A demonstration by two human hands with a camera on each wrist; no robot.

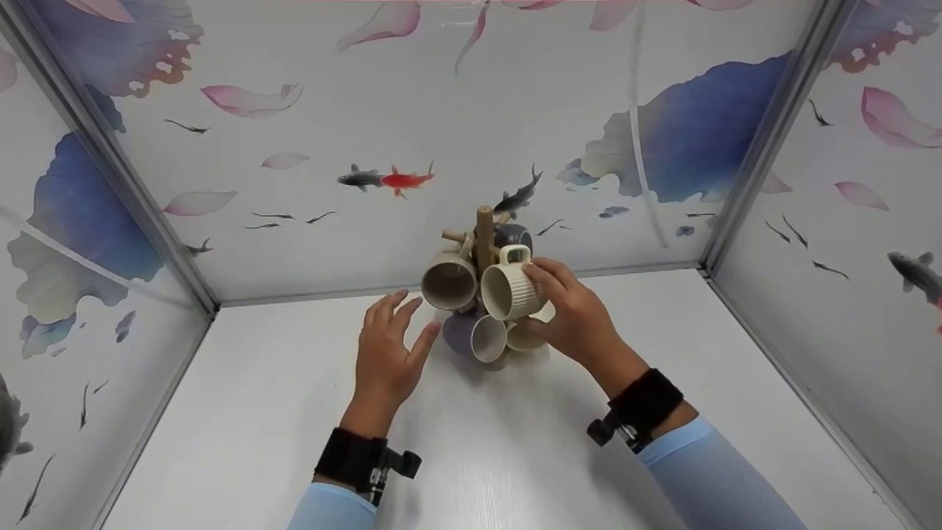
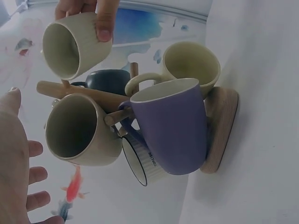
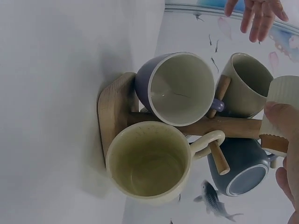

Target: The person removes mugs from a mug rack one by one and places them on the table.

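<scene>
My right hand (image 1: 581, 324) grips a ribbed cream mug (image 1: 525, 291) between thumb and fingers, high beside the post of a wooden mug tree (image 1: 484, 228). The mug's handle points up and its mouth faces left and toward me. To the left of the tree, my left hand (image 1: 386, 353) has its fingers spread and holds nothing. It is nearest a beige mug (image 1: 462, 272) hanging on an upper peg. Lower down hang a purple mug (image 2: 173, 128) and a pale yellow mug (image 3: 149, 161). A dark blue mug (image 3: 240, 163) is on the tree's far side.
A white mug with lettering (image 2: 154, 170) hangs partly behind the purple one. The tree's wooden base (image 2: 222, 126) stands on the white table (image 1: 280, 412). Printed panels with fish and petals enclose the table at the back (image 1: 456, 132) and both sides.
</scene>
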